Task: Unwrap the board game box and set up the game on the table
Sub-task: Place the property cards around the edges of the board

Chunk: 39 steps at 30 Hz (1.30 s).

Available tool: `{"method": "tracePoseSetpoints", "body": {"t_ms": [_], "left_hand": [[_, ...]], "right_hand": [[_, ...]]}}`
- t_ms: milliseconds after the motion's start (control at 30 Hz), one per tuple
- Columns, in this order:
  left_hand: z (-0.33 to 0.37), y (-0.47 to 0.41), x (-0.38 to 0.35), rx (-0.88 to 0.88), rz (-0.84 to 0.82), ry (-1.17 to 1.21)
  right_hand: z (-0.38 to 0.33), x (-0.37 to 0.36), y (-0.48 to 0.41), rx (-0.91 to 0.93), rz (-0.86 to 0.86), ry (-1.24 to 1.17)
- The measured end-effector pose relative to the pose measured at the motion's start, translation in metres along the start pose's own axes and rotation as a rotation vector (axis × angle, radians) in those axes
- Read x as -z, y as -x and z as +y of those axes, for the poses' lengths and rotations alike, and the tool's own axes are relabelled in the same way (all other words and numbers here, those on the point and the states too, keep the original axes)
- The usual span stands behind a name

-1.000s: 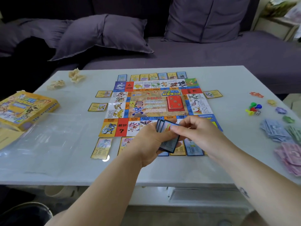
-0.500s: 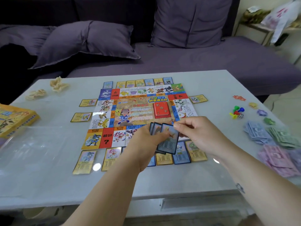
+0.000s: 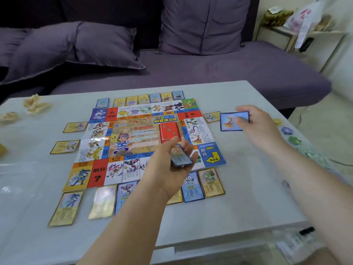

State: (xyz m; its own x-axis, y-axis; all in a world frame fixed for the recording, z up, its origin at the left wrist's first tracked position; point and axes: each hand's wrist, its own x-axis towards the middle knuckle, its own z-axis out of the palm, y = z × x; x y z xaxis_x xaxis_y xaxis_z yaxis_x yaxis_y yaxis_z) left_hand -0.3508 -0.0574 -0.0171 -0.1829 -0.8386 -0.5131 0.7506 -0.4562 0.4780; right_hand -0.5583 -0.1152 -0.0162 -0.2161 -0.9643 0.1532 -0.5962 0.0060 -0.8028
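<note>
Right hand (image 3: 257, 129) pinching blue card (image 3: 229, 122), long axis crosswise; left hand (image 3: 168, 175) gripping stack (image 3: 180, 158)

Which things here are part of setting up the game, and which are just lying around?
Job: game board, blue card pinched in right hand, card stack held in left hand, cards laid around the board, red deck.
Lying about: crumpled paper scraps, purple cushions, sofa.

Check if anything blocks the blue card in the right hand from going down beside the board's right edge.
Nothing visible does. The right hand holds the blue card just right of the yellow card laid there; nothing lies on the table beside the board near it. The left hand, holding the remaining cards, is over the board.
</note>
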Motion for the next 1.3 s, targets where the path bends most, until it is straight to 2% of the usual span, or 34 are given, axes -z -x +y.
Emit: {"method": "tracePoseSetpoints", "body": {"t_ms": [200, 467, 633, 733, 833, 900, 967, 1067, 1167, 1300], "left_hand": [[0.004, -0.012, -0.003, 0.008, -0.040, -0.048], [0.000, -0.015, -0.005, -0.012, -0.169, -0.249], [-0.003, -0.013, -0.005, -0.064, -0.212, -0.344], [-0.004, -0.012, -0.004, -0.083, -0.204, -0.379], [-0.004, -0.015, -0.001, -0.122, -0.140, -0.422], [-0.003, -0.018, 0.001, -0.134, -0.062, -0.434], [-0.003, -0.020, 0.003, -0.142, 0.000, -0.455], [-0.004, -0.019, 0.004, -0.155, 0.002, -0.516], [-0.002, -0.015, 0.006, -0.187, -0.010, -0.576], [0.004, -0.012, 0.014, -0.226, 0.010, -0.722]], "right_hand": [[0.030, -0.016, -0.027, -0.020, -0.145, 0.533], [0.043, -0.028, -0.027, 0.048, -0.039, 0.815], [0.045, -0.027, -0.023, 0.091, 0.027, 0.840], [0.040, -0.025, -0.018, 0.127, 0.088, 0.752], [0.021, -0.023, -0.011, 0.164, 0.127, 0.452], [0.004, -0.021, -0.002, 0.140, 0.001, 0.201], [-0.013, -0.017, 0.011, 0.070, -0.240, 0.024], [-0.031, -0.016, 0.030, -0.055, -0.517, -0.071], [-0.040, -0.027, 0.041, -0.076, -0.571, -0.093], [-0.046, -0.043, 0.048, -0.079, -0.539, -0.191]]}}
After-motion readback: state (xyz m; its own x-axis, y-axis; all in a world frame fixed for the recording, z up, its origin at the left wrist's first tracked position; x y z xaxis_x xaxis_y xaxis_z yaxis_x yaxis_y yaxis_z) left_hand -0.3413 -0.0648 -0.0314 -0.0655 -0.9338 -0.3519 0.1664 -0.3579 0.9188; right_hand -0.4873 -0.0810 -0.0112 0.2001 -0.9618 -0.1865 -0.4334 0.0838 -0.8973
